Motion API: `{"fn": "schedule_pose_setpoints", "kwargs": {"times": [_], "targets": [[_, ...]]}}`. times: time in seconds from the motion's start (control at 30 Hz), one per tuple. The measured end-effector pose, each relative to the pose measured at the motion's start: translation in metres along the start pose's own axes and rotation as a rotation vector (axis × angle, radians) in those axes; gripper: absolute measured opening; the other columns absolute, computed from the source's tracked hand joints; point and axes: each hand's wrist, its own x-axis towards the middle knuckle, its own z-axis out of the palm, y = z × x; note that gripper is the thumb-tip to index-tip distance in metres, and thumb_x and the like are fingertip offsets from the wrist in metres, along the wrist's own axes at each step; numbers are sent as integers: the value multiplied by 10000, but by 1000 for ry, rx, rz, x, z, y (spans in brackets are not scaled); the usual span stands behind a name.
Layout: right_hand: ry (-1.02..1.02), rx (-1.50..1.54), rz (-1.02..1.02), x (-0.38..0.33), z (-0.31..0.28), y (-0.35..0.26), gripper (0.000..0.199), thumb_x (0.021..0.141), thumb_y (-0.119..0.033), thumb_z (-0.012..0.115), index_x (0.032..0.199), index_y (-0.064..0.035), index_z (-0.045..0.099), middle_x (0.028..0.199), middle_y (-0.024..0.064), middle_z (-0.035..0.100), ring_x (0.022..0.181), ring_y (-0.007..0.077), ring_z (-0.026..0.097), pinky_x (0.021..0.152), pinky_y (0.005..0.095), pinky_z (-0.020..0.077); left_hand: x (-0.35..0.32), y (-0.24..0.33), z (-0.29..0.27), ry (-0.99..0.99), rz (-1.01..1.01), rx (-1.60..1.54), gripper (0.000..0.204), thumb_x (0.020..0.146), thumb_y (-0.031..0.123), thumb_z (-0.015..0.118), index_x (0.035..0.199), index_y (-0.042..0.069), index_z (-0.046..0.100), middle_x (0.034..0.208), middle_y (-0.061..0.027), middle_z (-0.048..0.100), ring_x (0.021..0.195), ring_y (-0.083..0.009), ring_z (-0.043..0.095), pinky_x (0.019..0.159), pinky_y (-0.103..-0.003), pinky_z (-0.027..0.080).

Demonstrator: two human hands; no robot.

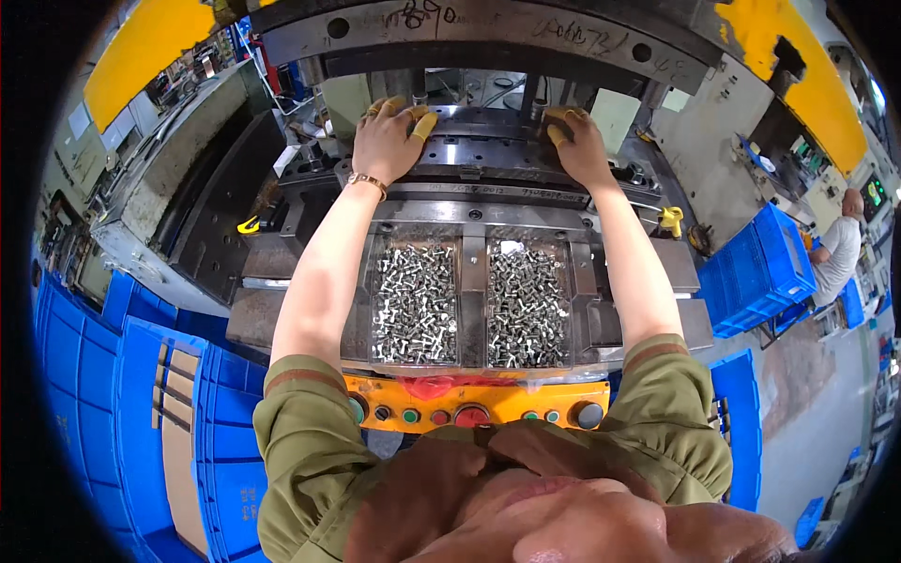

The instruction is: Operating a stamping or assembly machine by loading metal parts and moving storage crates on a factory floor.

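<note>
My left hand (pixel 389 141), with yellow finger covers and a bracelet at the wrist, reaches to the left end of the metal die (pixel 483 152) in a press. Its fingers are spread, the thumb pointing inward along the die. At the die's right end is my right hand (pixel 580 148), also in yellow finger covers, thumb apart from the bent fingers. Some of its fingertips are lost in shadow. I see no loose part in either hand. Between my forearms sit two clear trays, a left one (pixel 416 362) and a right one (pixel 527 363), filled with small shiny metal fasteners (pixel 418 305).
The press's upper beam (pixel 488 28) spans above my hands. Near my body is a yellow control panel (pixel 511 399) with several buttons. Blue crates (pixel 225 441) stand at left, and a blue crate stack (pixel 755 272) at right beside another person (pixel 838 249). A yellow-handled tool (pixel 251 225) lies left.
</note>
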Motion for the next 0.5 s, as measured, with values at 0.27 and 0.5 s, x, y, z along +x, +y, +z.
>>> {"fn": "schedule_pose_setpoints", "kwargs": {"times": [0.27, 0.5], "targets": [[70, -435, -224, -11, 9, -14, 231, 855, -201, 610, 1023, -68, 697, 1204, 70, 614, 1190, 294, 506, 965, 402, 412, -5, -1, 6, 56, 204, 247, 378, 936, 368, 442, 1072, 145, 714, 1237, -112, 607, 1209, -271, 514, 1066, -451, 287], [54, -465, -231, -9, 9, -16, 232, 862, -252, 599, 920, -74, 735, 1143, 64, 648, 1130, 310, 540, 948, 427, 408, -1, 2, 2, -116, 153, 334, 355, 964, 345, 434, 1080, 153, 709, 1283, -66, 589, 1314, -238, 420, 1103, -416, 246]]}}
